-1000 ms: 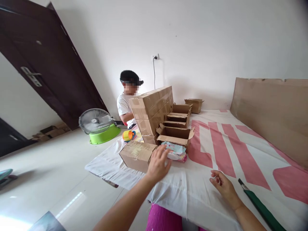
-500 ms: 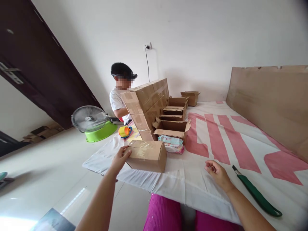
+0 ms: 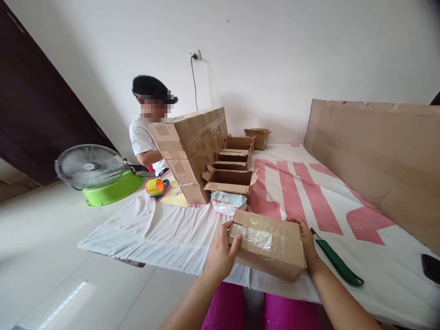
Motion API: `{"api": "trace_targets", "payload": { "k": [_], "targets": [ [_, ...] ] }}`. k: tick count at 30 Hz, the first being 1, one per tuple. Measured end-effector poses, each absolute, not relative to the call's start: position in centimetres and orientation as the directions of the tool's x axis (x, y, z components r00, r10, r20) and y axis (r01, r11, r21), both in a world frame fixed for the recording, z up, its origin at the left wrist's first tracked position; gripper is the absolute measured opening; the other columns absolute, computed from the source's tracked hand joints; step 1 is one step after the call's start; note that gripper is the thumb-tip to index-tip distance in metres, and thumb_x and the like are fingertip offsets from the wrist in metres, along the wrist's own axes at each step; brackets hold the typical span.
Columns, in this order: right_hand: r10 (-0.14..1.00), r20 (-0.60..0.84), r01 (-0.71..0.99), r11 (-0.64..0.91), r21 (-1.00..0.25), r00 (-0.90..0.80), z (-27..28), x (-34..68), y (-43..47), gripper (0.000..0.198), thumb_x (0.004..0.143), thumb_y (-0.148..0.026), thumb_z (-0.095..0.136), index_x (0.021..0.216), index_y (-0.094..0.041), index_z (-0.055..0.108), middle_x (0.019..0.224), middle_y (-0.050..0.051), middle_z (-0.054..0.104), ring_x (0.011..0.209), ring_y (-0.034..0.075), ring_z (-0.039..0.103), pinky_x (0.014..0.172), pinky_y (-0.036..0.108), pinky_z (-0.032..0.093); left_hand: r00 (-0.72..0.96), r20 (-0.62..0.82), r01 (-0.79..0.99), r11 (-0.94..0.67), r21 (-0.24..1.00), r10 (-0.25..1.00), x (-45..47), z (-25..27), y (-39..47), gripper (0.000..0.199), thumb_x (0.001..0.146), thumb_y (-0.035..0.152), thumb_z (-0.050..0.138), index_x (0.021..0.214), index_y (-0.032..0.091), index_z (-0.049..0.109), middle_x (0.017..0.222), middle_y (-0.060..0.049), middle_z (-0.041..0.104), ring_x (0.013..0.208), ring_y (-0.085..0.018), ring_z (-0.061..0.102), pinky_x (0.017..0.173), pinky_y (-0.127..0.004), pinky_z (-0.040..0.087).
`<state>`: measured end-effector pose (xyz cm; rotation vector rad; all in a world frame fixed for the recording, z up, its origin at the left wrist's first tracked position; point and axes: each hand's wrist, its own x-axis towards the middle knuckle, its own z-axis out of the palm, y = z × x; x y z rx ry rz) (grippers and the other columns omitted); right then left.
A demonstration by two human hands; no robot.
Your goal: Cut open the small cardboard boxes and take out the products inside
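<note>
A taped cardboard box [image 3: 271,238] sits at the near edge of the cloth-covered table, between both hands. My left hand [image 3: 222,250] grips its left end, thumb on the top near the clear tape. At the opposite end my right hand [image 3: 305,238] is closed round the side, its fingers partly hidden behind the box. Just right of that hand lies a green-handled cutter [image 3: 338,263] with a short blade. A pack of wipes [image 3: 228,202] lies behind the box, in front of an open carton [image 3: 232,178].
Stacked closed boxes [image 3: 195,151] stand at the left of the table, with more open cartons [image 3: 257,137] beside them. A large cardboard sheet [image 3: 364,156] leans at right. Beyond the stack is a person [image 3: 147,133]. A fan [image 3: 92,167] and toy cup [image 3: 155,187] are left.
My left hand has brought the box rightward and nearer. The right hand, empty before, now holds its right end. The camera view has shifted to the right.
</note>
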<state>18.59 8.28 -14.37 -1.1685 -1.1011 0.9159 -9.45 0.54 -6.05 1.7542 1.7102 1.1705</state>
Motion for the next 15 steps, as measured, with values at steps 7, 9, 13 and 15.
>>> {"api": "trace_targets", "payload": {
  "k": [7,9,13,15],
  "targets": [
    [0.905,0.197,0.079,0.18,-0.98,0.376,-13.8,19.6,8.5,0.04,0.071,-0.054,0.07,0.092,-0.02,0.067,0.087,0.008,0.074,0.081,0.025,0.069,0.076,0.041,0.055,-0.155,0.282,0.591,-0.14,0.794,0.947,-9.4,-6.4,0.4,0.046,0.089,0.05,0.047,0.124,0.02,0.05,0.122,-0.014,0.062,0.115,-0.03,0.059,0.095,-0.046,0.047],
    [0.886,0.224,0.143,0.181,-0.973,0.406,-13.5,20.3,8.0,0.036,0.072,-0.054,0.071,0.087,-0.021,0.07,0.086,0.007,0.075,0.082,0.025,0.068,0.08,0.041,0.054,-0.155,0.29,0.589,-0.148,0.795,0.944,-9.6,-6.6,0.2,0.048,0.088,0.051,0.048,0.124,0.019,0.05,0.121,-0.013,0.063,0.112,-0.03,0.061,0.093,-0.046,0.048],
    [0.837,0.288,0.284,0.166,-0.944,0.466,-13.2,23.0,5.5,0.033,0.073,-0.054,0.07,0.081,-0.022,0.073,0.085,0.006,0.076,0.084,0.024,0.068,0.083,0.04,0.053,-0.172,0.262,0.59,-0.114,0.799,0.95,-10.0,-7.2,0.2,0.056,0.087,0.058,0.047,0.127,0.02,0.05,0.12,-0.012,0.064,0.111,-0.03,0.061,0.089,-0.045,0.051],
    [0.79,0.321,0.36,0.137,-0.923,0.522,-13.2,25.6,3.6,0.033,0.074,-0.055,0.069,0.08,-0.023,0.074,0.089,0.007,0.075,0.089,0.024,0.068,0.087,0.041,0.052,-0.192,0.25,0.601,-0.087,0.795,0.949,-10.1,-7.5,0.4,0.059,0.086,0.061,0.045,0.128,0.021,0.05,0.119,-0.011,0.064,0.111,-0.031,0.061,0.088,-0.044,0.051]
  ]
}}
